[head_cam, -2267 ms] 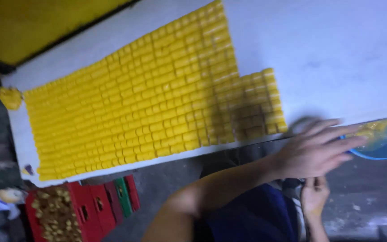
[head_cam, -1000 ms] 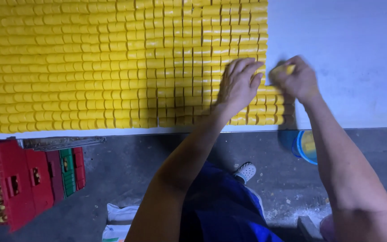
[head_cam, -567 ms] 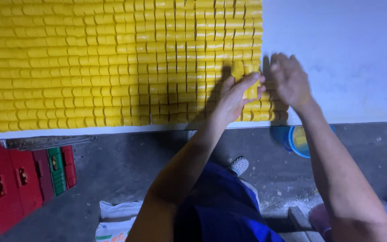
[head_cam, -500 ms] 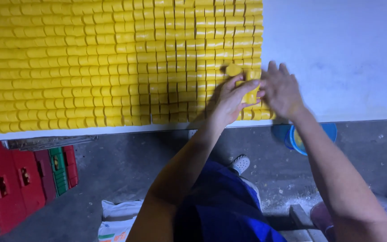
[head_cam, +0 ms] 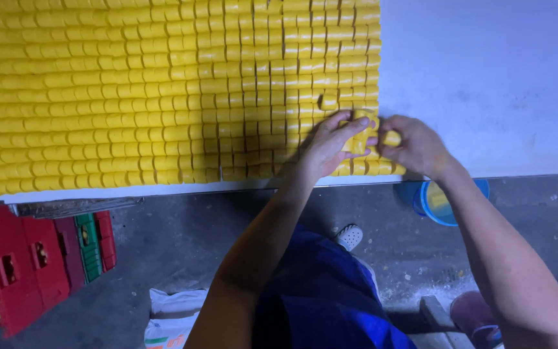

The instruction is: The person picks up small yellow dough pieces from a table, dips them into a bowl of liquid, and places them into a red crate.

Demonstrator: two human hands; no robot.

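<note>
Both hands working yellow blocks at the near right corner of the white board.

The left hand (head_cam: 327, 145) lies half-curled, fingertips pinching a yellow block (head_cam: 358, 129); the right hand (head_cam: 414, 145) curls round another block (head_cam: 392, 138) (partly hidden). Pressing too hard could, I judge, push the tight rows (head_cam: 163, 97) askew or tip edge pieces off the board (head_cam: 485, 77) toward the blue bucket (head_cam: 444, 200).

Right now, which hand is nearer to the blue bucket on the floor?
Right. The right hand is at the grid's right edge, just above the blue bucket past the board's edge; the left hand lies farther left on the yellow blocks.
</note>
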